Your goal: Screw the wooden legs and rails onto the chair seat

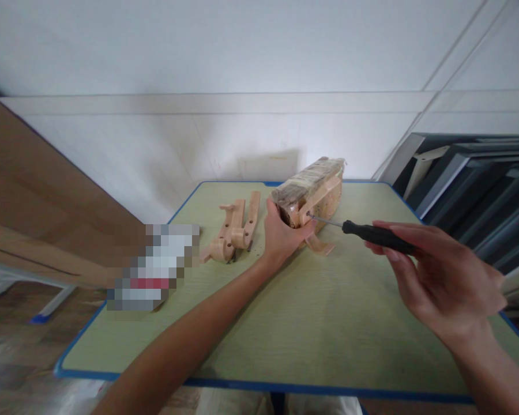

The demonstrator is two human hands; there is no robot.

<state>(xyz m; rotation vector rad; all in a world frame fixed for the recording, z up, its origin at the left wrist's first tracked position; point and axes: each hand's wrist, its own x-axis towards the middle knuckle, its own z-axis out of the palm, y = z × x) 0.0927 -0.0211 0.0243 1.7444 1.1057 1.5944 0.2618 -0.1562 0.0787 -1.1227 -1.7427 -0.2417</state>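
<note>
A wrapped wooden block (313, 187) lies on the green table (285, 323) near its far edge, with a pale wooden bracket piece fixed along its side. My left hand (283, 230) is closed around the block's near end and holds it steady. My right hand (436, 271) grips the black handle of a screwdriver (372, 232). The screwdriver's thin metal shaft points left, and its tip touches the wooden piece on the block's side.
Several loose pale wooden parts (233, 230) lie to the left of the block. A blurred-out item (153, 268) sits at the table's left edge. A brown board (34, 207) leans at the left. Dark frames (480, 190) are stacked against the wall at the right.
</note>
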